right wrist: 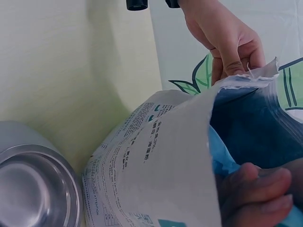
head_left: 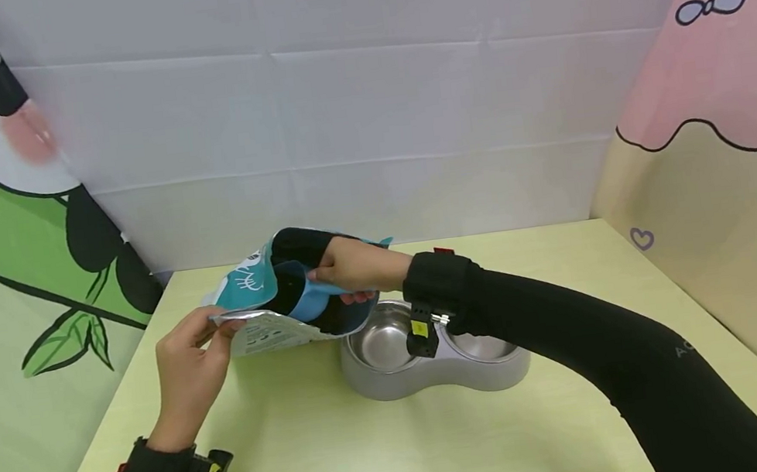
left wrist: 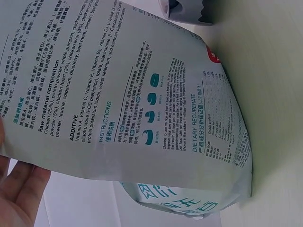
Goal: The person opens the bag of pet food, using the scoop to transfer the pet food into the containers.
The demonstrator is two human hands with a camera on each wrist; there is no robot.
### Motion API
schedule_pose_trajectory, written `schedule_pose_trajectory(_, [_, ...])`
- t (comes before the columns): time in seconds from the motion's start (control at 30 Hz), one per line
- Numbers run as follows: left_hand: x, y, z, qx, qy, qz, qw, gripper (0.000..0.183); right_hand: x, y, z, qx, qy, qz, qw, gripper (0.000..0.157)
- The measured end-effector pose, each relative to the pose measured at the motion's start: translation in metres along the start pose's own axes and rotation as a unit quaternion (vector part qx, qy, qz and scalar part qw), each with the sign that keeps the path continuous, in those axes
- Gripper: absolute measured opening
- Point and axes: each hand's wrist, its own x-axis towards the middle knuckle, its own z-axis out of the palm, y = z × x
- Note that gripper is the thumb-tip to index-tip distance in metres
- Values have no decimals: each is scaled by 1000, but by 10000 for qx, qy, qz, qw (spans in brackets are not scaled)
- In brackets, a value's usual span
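A teal and white pet food bag (head_left: 266,333) leans over the table with its mouth wide and its dark inside showing. My left hand (head_left: 190,366) pinches the rim of the bag at its left corner. Printed text covers the bag's back (left wrist: 156,118) in the left wrist view. At the bag's mouth, my right hand (head_left: 357,266) grips the handle of a light blue scoop (head_left: 309,302). The scoop's cup lies within the opening. In the right wrist view, the bag's wall (right wrist: 156,161) hides much of the scoop and part of the right hand.
Just right of the bag, a grey double feeder (head_left: 430,376) stands on the pale yellow table (head_left: 320,461). It holds two steel bowls, the left one (head_left: 380,345) partly under my right wrist. White and cartoon-printed sheets (head_left: 370,104) enclose the table's back and sides.
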Motion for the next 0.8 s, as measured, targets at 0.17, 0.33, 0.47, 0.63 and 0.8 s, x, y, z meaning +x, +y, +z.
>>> schedule_pose_trajectory(0.17, [0,0,1,36,-28,-42,10000,16,-4,0,-1,140,-10,32,9999,41])
schedule_pose_trajectory(0.33, [1,0,1,34,-20,-14,10000,16,-8,0,-1,410,-35,104,9991,43])
schedule_pose_trajectory(0.47, [4,-2,0,36,14,47,10000,17,-12,0,-4,613,46,119,9980,43])
schedule_pose_trajectory(0.63, [6,-4,-2,49,20,-52,10000,16,-14,2,-7,860,144,22,9962,41])
schedule_pose_trajectory(0.8, [3,-6,-2,36,18,-124,9999,15,-18,6,-6,1047,106,40,9944,41])
